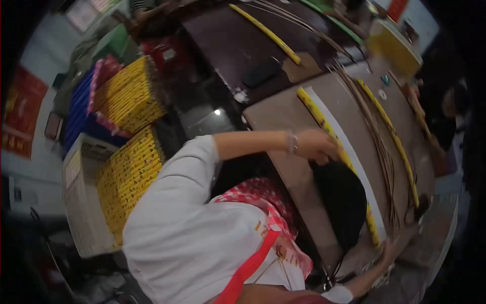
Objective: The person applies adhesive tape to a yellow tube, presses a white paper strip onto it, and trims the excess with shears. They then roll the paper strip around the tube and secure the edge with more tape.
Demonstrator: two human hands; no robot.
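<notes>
My left hand, with a bracelet at the wrist, reaches across the brown table. Its fingers are curled at the edge of a long yellow patterned rod; what they pinch, if anything, is too blurred to tell. A white strip lies along the rod. Near the lower end of both is my right hand, blurred, its fingers apart. Between the hands, a black rounded object hides part of the table and the rod.
Thin brown strips and another yellow rod lie farther across. Stacked yellow rods fill a white crate at left. A dark table adjoins. Another person's arm shows at right, near a yellow container.
</notes>
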